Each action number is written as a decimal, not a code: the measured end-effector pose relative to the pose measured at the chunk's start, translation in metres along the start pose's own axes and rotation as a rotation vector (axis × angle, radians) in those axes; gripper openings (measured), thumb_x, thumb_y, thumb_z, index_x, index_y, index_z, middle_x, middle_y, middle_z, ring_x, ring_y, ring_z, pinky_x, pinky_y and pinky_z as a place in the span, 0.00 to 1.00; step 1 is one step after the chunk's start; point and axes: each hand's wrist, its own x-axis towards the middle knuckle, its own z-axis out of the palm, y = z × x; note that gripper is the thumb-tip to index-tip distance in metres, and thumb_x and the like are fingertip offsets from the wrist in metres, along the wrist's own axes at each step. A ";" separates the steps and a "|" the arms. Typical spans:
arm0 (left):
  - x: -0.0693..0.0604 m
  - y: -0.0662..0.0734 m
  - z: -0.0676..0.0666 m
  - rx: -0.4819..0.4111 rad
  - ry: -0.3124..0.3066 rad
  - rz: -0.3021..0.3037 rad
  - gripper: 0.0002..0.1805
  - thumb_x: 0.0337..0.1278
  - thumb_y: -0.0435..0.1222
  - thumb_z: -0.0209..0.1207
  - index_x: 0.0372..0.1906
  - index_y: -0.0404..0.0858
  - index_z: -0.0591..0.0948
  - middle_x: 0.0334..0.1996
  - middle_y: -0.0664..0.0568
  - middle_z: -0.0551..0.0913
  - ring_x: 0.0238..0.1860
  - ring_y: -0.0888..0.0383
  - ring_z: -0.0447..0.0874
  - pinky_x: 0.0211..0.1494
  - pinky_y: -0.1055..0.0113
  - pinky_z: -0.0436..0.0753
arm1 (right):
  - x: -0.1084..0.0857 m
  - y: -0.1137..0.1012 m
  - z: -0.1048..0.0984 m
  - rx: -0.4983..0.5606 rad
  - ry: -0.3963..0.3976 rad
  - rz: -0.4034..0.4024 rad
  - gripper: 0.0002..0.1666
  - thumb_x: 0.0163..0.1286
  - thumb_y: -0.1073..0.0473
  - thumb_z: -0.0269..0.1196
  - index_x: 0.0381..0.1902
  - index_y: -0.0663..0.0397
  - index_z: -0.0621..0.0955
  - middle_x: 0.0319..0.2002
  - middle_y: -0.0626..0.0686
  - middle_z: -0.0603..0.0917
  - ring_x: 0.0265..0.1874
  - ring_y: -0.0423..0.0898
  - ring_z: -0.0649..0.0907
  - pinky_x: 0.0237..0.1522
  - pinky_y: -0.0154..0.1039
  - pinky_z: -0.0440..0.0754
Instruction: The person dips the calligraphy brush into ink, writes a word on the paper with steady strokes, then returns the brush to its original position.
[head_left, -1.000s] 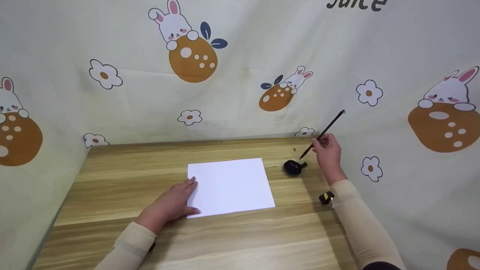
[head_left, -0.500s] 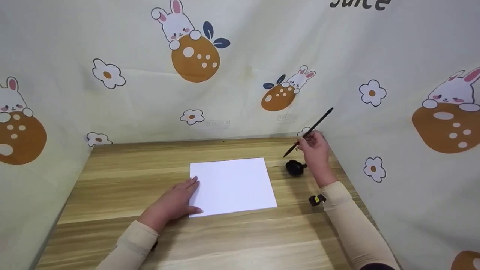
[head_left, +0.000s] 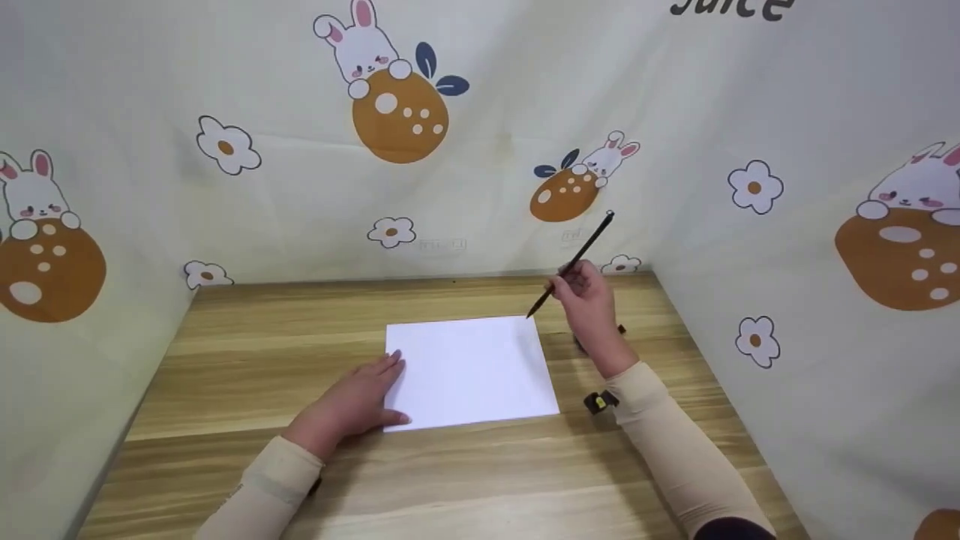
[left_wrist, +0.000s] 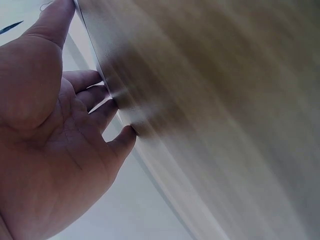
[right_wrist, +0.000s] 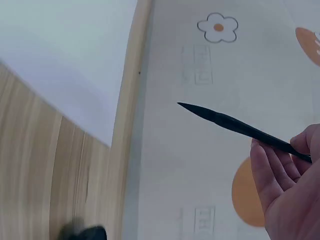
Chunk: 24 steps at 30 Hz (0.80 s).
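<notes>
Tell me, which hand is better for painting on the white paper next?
Probably the right hand: it holds the dark brush, with its tip near the far right corner of the paper. The left hand rests at the left edge without a brush, so it seems better for steadying.

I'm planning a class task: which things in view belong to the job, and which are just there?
Job: brush, paper, table beneath; probably the mostly hidden black object.
Just there: printed cloth behind the table.
</notes>
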 end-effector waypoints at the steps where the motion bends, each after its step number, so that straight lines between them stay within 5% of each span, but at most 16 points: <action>1: 0.000 0.000 0.000 0.002 0.002 0.003 0.56 0.65 0.57 0.76 0.83 0.24 0.66 0.85 0.32 0.61 0.85 0.35 0.60 0.83 0.32 0.63 | -0.001 -0.001 0.005 0.009 -0.012 0.006 0.07 0.80 0.73 0.65 0.50 0.72 0.79 0.44 0.74 0.86 0.48 0.69 0.90 0.51 0.43 0.92; 12: -0.001 0.001 0.000 -0.003 0.005 0.005 0.57 0.65 0.56 0.76 0.83 0.24 0.65 0.85 0.31 0.61 0.85 0.33 0.61 0.83 0.32 0.63 | -0.016 0.000 0.065 0.069 -0.140 0.001 0.07 0.78 0.78 0.61 0.51 0.71 0.80 0.45 0.72 0.86 0.49 0.67 0.91 0.58 0.49 0.91; 24: 0.001 0.000 0.002 -0.010 -0.001 -0.015 0.56 0.65 0.56 0.76 0.83 0.25 0.66 0.86 0.33 0.61 0.86 0.35 0.59 0.84 0.33 0.61 | -0.019 0.006 0.115 -0.002 -0.221 0.000 0.06 0.78 0.76 0.62 0.50 0.72 0.80 0.46 0.70 0.89 0.49 0.65 0.92 0.55 0.45 0.92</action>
